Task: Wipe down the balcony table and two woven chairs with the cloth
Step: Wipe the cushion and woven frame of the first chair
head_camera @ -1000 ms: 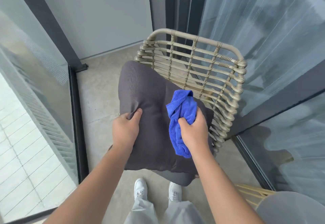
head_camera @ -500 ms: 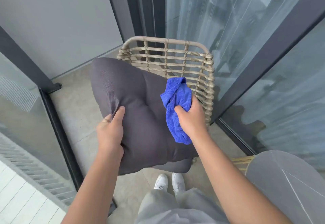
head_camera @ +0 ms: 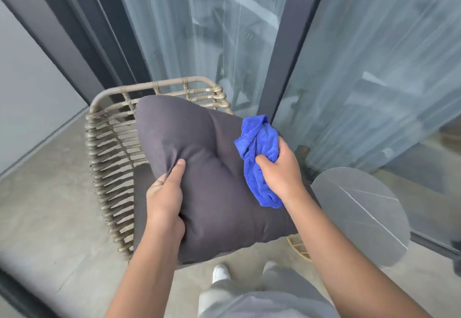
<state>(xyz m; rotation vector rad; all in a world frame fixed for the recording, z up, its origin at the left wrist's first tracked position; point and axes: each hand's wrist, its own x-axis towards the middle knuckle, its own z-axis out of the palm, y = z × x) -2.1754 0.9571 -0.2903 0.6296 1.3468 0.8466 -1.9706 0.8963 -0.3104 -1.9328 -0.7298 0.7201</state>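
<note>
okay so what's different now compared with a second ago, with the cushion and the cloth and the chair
The grey cushion has been lifted off the woven chair and swung right, toward the round table, leaving the chair's seat uncovered. The view has also turned right. Nothing was let go: the left hand still grips the cushion's edge, and the right hand still holds the blue cloth against it.

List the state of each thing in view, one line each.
Dark grey seat cushion: lifted, tilted, held above the chair.
Beige woven rattan chair: upright, seat uncovered.
Blue microfibre cloth: bunched against the cushion.
Left hand: grips the cushion.
Right hand: grips the cloth.
Round grey table: bare.
</note>
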